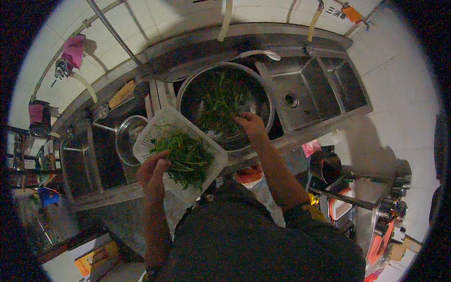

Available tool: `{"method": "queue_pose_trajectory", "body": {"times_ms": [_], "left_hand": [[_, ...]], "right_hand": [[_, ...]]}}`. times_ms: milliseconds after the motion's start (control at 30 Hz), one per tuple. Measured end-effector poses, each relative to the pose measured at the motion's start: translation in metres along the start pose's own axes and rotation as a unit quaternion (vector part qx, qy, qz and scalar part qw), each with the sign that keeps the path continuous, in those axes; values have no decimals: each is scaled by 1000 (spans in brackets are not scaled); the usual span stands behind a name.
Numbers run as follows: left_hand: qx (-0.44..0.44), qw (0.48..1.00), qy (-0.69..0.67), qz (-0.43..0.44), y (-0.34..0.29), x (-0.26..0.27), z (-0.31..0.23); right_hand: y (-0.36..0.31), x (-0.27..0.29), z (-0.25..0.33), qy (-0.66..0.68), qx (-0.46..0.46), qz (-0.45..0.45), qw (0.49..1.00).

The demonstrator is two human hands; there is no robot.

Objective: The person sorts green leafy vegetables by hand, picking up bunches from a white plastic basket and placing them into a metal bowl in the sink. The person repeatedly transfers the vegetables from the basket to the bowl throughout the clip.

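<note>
A white perforated plastic basket (164, 118) sits tilted at the front of the sink, with a pile of leafy greens (188, 157) in it. My left hand (152, 173) is at the pile's left side, thumb and fingers pinched on a few stems. Beside the basket, a large round metal basin (267, 96) holds more long-leaved greens (220, 104). Over the basin's near right part reaches my right hand (251, 126), its fingers closed at the edge of these greens; what lies between the fingertips is partly hidden.
Right of the basin are bare sink compartments (307, 96) with a drain. A smaller metal bowl (123, 141) stands in the left sink. Hoses (112, 30) hang along the tiled wall. A dark pot (325, 167) and a rack (359, 202) stand at the right.
</note>
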State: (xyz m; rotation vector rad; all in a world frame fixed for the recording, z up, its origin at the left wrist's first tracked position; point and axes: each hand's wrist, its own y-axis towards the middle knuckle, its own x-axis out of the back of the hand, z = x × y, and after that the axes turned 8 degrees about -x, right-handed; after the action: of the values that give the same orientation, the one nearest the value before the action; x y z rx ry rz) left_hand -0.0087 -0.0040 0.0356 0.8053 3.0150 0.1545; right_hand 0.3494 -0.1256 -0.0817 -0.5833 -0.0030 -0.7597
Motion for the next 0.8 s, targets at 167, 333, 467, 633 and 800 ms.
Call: {"method": "queue_pose_trajectory", "body": {"times_ms": [167, 333, 467, 633, 800], "left_hand": [[27, 997, -56, 36, 9, -25, -6], [38, 992, -62, 103, 27, -37, -21], [54, 995, -43, 67, 38, -38, -32], [14, 999, -6, 37, 32, -27, -30], [74, 992, -99, 18, 24, -7, -9]], "right_hand": [[-41, 2, 41, -15, 59, -6, 998], [-114, -8, 89, 21, 73, 102, 992], [-151, -40, 100, 17, 23, 243, 970], [-154, -75, 94, 29, 25, 317, 948], [-154, -88, 92, 15, -11, 352, 936]]}}
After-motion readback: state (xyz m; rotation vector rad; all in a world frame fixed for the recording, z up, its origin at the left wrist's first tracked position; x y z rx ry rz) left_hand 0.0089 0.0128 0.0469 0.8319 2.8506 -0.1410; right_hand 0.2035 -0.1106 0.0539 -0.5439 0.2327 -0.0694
